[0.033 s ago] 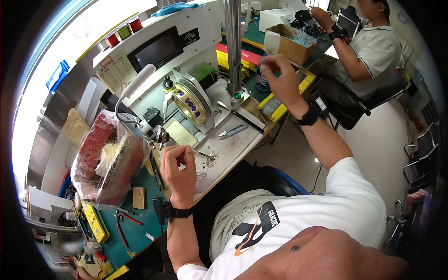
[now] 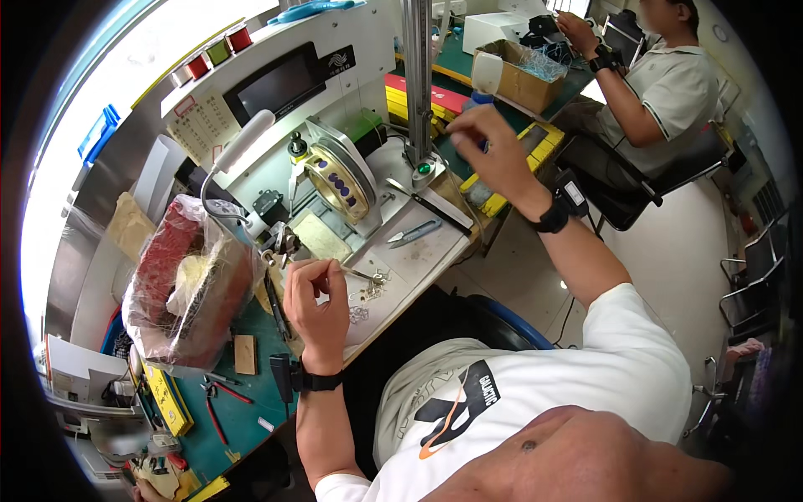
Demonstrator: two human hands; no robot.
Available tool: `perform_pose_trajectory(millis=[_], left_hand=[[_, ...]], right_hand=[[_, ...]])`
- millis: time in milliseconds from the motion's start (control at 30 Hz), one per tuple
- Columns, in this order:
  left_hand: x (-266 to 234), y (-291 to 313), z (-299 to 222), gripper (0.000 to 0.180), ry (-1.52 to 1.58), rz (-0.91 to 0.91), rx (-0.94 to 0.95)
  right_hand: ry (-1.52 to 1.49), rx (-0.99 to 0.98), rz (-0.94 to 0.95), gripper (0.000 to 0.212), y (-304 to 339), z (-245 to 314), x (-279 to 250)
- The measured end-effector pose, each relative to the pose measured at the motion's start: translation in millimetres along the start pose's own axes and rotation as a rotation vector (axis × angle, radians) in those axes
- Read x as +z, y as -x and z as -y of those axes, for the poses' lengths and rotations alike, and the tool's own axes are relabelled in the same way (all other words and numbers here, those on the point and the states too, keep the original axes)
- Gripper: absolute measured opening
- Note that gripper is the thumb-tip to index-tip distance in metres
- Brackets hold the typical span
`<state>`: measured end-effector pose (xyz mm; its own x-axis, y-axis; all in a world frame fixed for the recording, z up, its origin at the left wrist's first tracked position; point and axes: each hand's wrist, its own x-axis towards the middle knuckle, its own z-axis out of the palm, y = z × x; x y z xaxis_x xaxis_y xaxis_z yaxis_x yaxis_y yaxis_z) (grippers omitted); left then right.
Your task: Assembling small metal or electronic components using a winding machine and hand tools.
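On the pale worktop, small metal pieces lie near my curled left hand. My right hand is raised, fingers bent; I cannot tell whether either hand grips anything.

Right hand — lower than before and further left, nearer the metal post. Fingers now lie flatter, reaching leftward; earlier they stood more upright. Wrist strap slightly lower too. Behind the hand, a swap in what shows: the blue top of a bottle has come into sight above the knuckles, while its dark body, earlier visible below the fingers, is now mostly covered. Whole view shifted a touch — bench things, such as the spools, sit slightly further left and up.
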<state>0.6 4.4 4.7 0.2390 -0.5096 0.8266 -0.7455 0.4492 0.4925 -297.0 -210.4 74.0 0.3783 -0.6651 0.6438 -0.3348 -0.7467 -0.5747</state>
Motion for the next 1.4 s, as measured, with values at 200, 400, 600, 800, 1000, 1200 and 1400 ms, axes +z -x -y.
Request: perform_pose_trajectory(millis=[200,400,600,800,1000,1200,1400], left_hand=[[1.4,1.9,-3.1,0.020,0.035,-0.007,-0.017],[-2.5,3.6,-5.1,0.016,0.051,0.001,-0.056],[-1.9,-0.6,-3.2,0.021,0.033,-0.013,-0.016],[-0.1,0.8,0.1,0.019,0.012,0.001,-0.046],[2.4,-0.6,-2.1,0.016,-0.040,0.010,-0.028],[0.6,0.1,0.9,0.017,-0.064,0.006,-0.025],[2.5,-3.4,1.3,0.016,-0.034,0.016,-0.001]], right_hand=[[0.326,-0.152,0.452,0.029,48.6,-1.2,29.5],[0.380,-0.156,0.559,0.041,43.5,11.8,31.9],[0.334,-0.257,0.588,0.037,43.9,-4.5,41.3],[0.213,-0.227,0.517,0.029,41.5,-9.1,38.6],[-0.159,-0.048,0.093,0.013,40.3,24.1,25.4],[-0.676,0.130,-0.239,0.016,43.8,41.4,13.1],[-1.142,0.251,0.010,0.031,46.5,74.7,0.6]])
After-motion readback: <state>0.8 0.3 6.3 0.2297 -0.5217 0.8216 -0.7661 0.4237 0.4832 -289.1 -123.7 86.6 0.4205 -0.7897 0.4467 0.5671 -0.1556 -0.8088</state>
